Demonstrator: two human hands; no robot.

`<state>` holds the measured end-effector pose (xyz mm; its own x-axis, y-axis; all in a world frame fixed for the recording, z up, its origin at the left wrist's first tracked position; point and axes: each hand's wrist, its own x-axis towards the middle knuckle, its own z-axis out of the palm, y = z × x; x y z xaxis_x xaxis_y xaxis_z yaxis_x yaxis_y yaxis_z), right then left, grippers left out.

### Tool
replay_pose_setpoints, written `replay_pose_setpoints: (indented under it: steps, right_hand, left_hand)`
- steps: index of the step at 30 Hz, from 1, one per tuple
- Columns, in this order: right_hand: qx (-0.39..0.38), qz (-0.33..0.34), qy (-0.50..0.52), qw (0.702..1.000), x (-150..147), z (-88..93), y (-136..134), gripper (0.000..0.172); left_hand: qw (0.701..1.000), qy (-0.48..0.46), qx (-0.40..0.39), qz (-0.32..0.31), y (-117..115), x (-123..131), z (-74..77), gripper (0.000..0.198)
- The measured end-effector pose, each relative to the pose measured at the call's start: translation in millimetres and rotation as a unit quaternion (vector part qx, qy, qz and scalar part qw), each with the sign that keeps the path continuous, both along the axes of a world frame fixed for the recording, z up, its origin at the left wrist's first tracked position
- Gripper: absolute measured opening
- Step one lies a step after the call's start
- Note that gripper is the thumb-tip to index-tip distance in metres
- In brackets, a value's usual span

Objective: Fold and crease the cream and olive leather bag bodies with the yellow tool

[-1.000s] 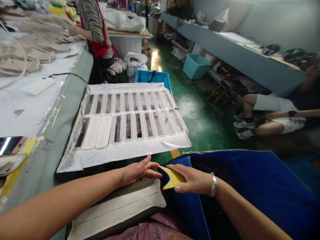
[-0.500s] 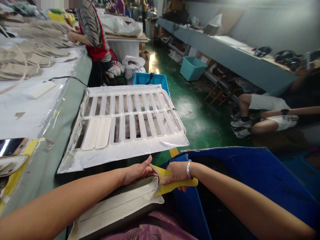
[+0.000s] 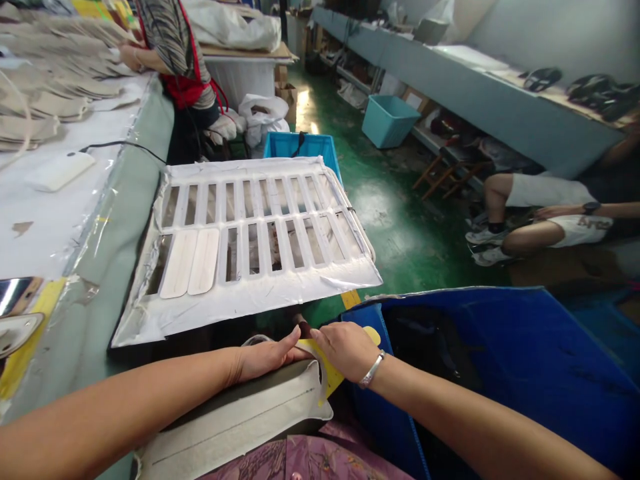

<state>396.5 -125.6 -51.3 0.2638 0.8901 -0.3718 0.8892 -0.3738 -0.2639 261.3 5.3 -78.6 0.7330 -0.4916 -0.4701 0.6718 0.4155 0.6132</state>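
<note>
Tool, yellow and round-ended, has swung upward in the closed right hand, keeping work at the right end of a white-faced piece, while the loosely open left hand rests along its upper edge.

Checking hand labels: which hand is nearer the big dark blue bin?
Right. The right hand, on the yellow piece, overlaps the left wall of the dark blue bin in view; the left hand is farther left, by the pale panel.
</note>
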Motion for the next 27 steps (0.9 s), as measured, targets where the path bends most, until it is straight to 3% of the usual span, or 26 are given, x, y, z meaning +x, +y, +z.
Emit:
replay_pose_setpoints:
  steps: [6,10,13,16,20,27]
  right_hand:
    - [0.018,0.012,-0.044,0.999,-4,-3.0,10,0.052]
    - [0.021,0.058,-0.062,0.996,-3,-1.9,15,0.052]
    - [0.024,0.119,-0.054,0.991,-2,-1.5,21,0.052]
    - [0.029,0.144,-0.041,0.988,-1,-2.4,25,0.051]
    - [0.046,0.137,-0.032,0.989,-4,-3.9,23,0.052]
    - [0.057,0.092,-0.022,0.994,-12,-6.1,10,0.048]
  left_hand:
    - [0.991,0.078,-0.103,0.041,1,-1,-10.6,0.094]
    - [0.988,0.092,-0.111,0.064,-2,-1,-14.6,0.078]
    - [0.992,0.063,-0.062,0.09,-3,-4,-15.7,0.063]
    - [0.995,0.056,0.041,0.071,-1,-8,-16.3,0.064]
    - [0.982,0.044,0.18,0.037,4,-12,-15.1,0.067]
    - [0.962,-0.027,0.273,0.001,4,-9,-13.0,0.061]
